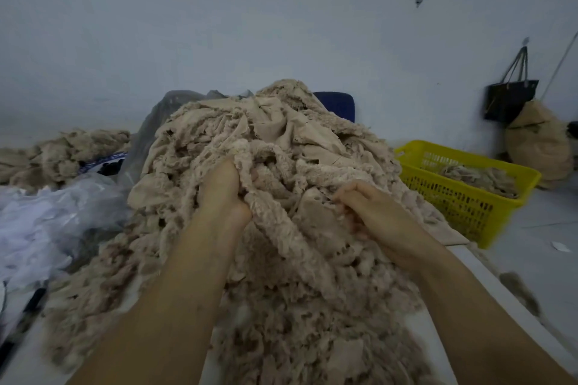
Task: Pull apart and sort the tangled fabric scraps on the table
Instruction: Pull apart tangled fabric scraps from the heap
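Fingers (352, 190) of left hand (223, 194), right hand (372, 209) curled into fabric scraps (275, 122).

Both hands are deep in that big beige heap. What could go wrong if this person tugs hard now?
1. The left hand and right hand grip strips of the same tangled pile of scraps. A hard pull might tear a piece or drag the whole heap along.
2. The pile spreads to the right edge of the table, so loosened scraps could slip off there and miss the yellow basket.
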The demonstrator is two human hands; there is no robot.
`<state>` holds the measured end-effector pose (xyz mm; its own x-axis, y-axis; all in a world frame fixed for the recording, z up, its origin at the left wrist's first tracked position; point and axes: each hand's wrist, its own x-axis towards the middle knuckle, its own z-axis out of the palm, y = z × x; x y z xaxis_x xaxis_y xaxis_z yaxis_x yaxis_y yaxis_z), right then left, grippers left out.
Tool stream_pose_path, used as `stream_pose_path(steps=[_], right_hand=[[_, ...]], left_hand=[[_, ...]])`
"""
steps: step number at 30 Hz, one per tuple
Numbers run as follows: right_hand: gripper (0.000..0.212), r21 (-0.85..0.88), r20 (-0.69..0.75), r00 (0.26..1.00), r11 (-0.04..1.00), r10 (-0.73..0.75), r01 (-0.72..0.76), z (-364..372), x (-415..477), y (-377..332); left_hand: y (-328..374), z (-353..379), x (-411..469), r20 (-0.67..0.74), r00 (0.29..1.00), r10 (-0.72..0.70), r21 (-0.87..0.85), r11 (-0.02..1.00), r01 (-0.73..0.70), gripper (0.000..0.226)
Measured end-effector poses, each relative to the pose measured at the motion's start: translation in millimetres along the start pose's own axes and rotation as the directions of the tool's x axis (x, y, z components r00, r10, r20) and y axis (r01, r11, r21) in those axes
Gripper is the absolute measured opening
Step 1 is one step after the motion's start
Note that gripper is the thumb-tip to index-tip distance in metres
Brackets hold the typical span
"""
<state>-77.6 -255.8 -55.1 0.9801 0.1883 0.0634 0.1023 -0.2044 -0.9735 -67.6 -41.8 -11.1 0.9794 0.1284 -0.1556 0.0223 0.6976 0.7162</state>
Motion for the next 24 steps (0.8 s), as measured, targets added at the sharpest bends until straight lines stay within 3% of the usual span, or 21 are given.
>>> stream_pose_path(steps=[2,4,6,7,9,11,12,14,16,17,18,20,21,23,24], right_hand=[[0.031,-0.102,0.143,0.987,0.991,-0.066,0.081,18,-2,-1],[0.050,-0.251,0.256,0.956,0.946,-0.140,0.206,50,-6,5],[0.033,-0.343,0.239,0.938,0.883,-0.250,0.322,72,-2,19],[0.020,-0.374,0.172,0.955,0.881,-0.243,0.291,72,0,19],[0.020,-0.322,0.000,0.995,0.942,-0.103,0.098,50,8,22],[0.026,-0.167,-0.075,0.997,0.985,0.031,-0.043,20,10,18],[0.021,-0.090,-0.091,0.995,0.995,0.035,-0.043,8,11,15],[0.019,-0.014,-0.102,0.994,0.999,-0.044,0.043,1,13,8],[0.018,-0.079,-0.116,0.982,0.987,-0.147,0.138,10,14,-4],[0.015,-0.127,-0.124,0.974,0.977,-0.188,0.172,15,16,-9],[0.014,-0.173,-0.135,0.966,0.965,-0.222,0.198,17,18,-10],[0.013,-0.160,-0.138,0.965,0.966,-0.224,0.201,16,16,-11],[0.024,-0.139,-0.132,0.972,0.975,-0.194,0.175,13,15,-7],[0.046,-0.035,-0.119,0.986,0.993,-0.115,0.111,8,11,2],[0.041,0.064,-0.133,0.985,0.991,-0.106,0.115,6,8,6]], left_hand=[[-5,9,-2,0.000,1.000,0.013,-0.009,1.000,-0.013,0.042],[-8,21,-8,-0.037,0.997,0.061,0.086,0.995,-0.058,0.042],[-8,27,-7,-0.009,0.998,0.068,0.076,0.995,-0.067,0.042],[-5,27,-8,0.046,0.998,0.030,-0.013,0.999,-0.030,0.043],[8,14,-1,0.079,0.994,0.069,-0.052,0.997,-0.065,0.043],[19,-2,4,0.011,0.978,0.210,0.161,0.965,-0.209,0.047],[20,-6,2,0.015,0.966,0.257,0.335,0.909,-0.247,0.044],[10,-7,-5,0.128,0.970,0.207,0.697,0.677,-0.236,0.047],[-12,-3,-11,0.304,0.953,0.004,0.857,0.435,-0.275,0.062],[-22,1,-14,0.349,0.934,-0.074,0.876,0.379,-0.298,0.061],[-30,3,-13,0.371,0.922,-0.111,0.874,0.377,-0.307,0.055],[-30,2,-10,0.383,0.917,-0.108,0.825,0.487,-0.288,0.039],[-26,-1,-8,0.371,0.924,-0.096,0.799,0.539,-0.265,0.038],[-19,-6,-4,0.301,0.950,-0.083,0.749,0.637,-0.182,0.038],[-15,-8,-5,0.267,0.959,-0.099,0.699,0.705,-0.122,0.033]])
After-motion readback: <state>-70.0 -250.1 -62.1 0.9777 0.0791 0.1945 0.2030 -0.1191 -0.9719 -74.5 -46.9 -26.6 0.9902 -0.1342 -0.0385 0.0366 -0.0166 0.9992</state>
